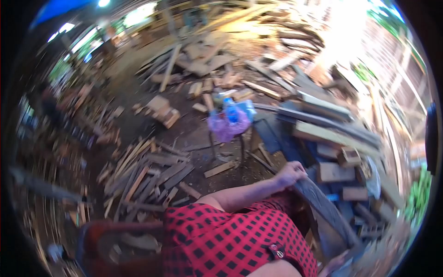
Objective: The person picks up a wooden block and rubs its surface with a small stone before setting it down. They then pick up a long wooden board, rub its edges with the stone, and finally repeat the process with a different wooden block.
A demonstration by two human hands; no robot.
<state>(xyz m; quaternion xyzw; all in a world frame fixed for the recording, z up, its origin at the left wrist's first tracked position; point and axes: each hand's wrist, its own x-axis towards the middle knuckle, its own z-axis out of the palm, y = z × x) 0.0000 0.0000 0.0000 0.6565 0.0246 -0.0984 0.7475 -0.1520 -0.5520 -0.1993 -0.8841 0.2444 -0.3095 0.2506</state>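
A long, dark grey wooden piece [323, 201] slants down to the right beside the red-and-black checked clothing. My left hand [290, 174] has its fingers closed round the upper end of this piece. Low in the view, partly cut off and blurred, my right hand [335, 263] grips the piece near its lower end. Several short wooden blocks [337, 172] lie just beyond the held piece, on the right.
A small stand ahead bears a purple plastic bag [224, 128] and a blue item [233, 112]. Scrap wood [157, 168] lies in heaps on the floor. Long beams [334, 138] are stacked at the right. A brown chair [90, 244] is at the lower left.
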